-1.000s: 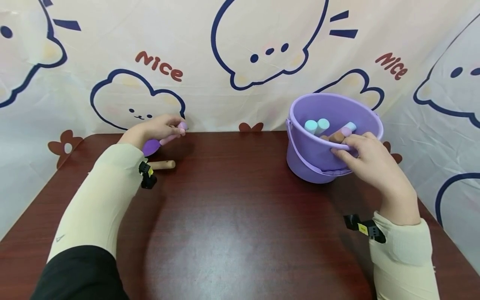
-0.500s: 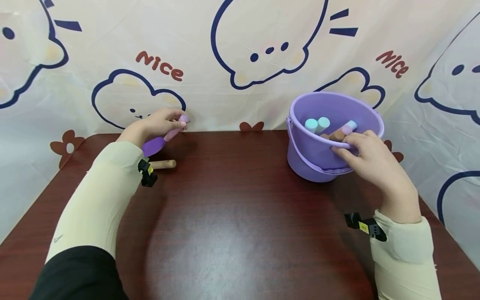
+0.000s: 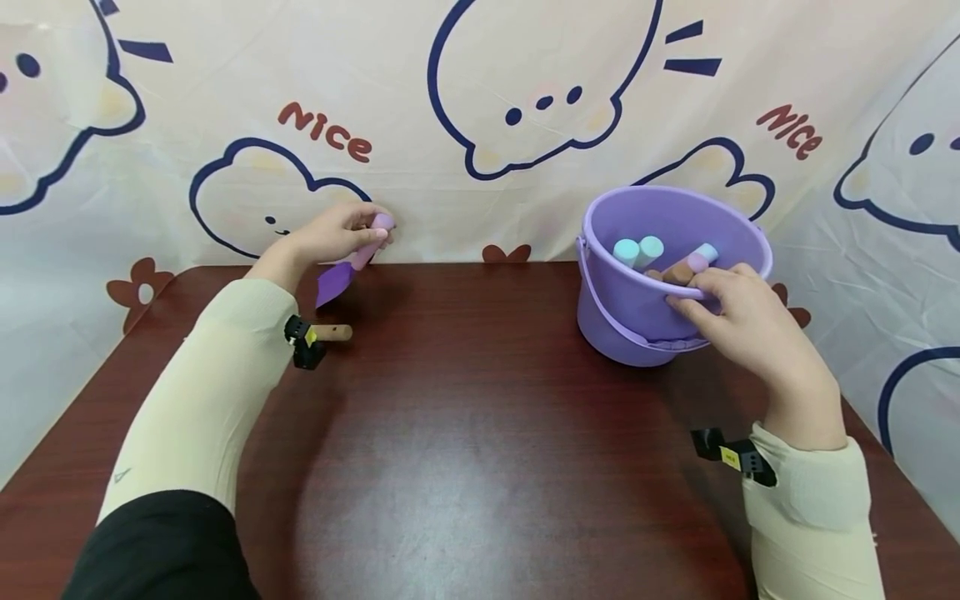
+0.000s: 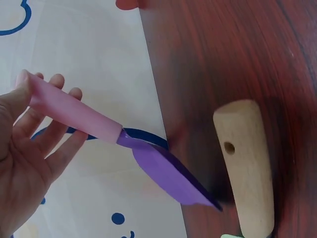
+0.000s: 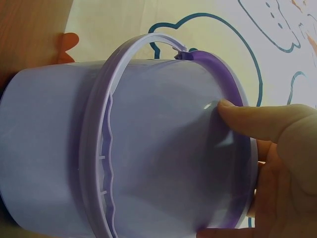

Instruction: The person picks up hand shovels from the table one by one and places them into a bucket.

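My left hand (image 3: 330, 236) pinches the pink handle of a small toy shovel (image 4: 166, 171) near its end. The purple blade (image 3: 334, 284) points down, hanging over the table's back edge area. At the right, my right hand (image 3: 753, 329) grips the rim of a purple bucket (image 3: 622, 325), thumb outside and the other fingers over the inner side. In the right wrist view the bucket's handle (image 5: 94, 144) hangs down across its outer wall. Inside the bucket are several sticks with light blue ends (image 3: 650, 248), and a wooden one with a pink end (image 3: 686, 268).
A wooden handle (image 4: 245, 168) with a small hole lies on the dark red-brown table (image 3: 465, 433), partly hidden by the left wrist camera in the head view. Beyond the table's back edge stands a cream curtain (image 3: 465, 217) with cartoon prints.
My left hand has lifted the shovel up and slightly right, so its blade now hangs more steeply. The right hand keeps its grip on the bucket's rim.
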The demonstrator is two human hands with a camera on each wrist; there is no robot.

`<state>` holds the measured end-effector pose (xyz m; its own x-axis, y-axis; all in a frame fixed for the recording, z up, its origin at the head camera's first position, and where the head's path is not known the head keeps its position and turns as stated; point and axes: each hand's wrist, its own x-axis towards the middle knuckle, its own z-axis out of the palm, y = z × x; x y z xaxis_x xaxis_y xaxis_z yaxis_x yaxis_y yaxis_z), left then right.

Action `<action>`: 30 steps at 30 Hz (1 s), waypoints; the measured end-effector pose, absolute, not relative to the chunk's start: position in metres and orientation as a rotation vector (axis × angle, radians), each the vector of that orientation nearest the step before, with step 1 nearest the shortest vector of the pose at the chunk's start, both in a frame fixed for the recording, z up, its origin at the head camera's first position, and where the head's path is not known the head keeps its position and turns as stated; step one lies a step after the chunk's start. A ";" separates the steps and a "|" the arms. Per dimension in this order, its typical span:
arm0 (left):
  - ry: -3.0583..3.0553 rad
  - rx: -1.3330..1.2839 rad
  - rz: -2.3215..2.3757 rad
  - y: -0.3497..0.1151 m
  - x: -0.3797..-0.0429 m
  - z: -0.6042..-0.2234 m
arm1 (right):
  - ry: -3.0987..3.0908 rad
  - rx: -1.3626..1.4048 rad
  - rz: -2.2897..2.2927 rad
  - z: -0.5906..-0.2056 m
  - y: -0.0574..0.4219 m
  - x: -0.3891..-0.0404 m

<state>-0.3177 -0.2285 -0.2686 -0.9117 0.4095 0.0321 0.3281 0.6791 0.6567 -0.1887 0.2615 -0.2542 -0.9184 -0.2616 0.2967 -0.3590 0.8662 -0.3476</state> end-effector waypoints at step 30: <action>2.647 0.673 1.470 -0.181 -0.311 -0.233 | -2.785 0.514 0.552 -0.257 0.265 -0.192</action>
<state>-0.3108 -0.1815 -0.2332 -0.9050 0.3894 0.1715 0.3514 0.4570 0.8171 -0.1916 0.2647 -0.2568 -0.9048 -0.2900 0.3120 -0.3870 0.8655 -0.3180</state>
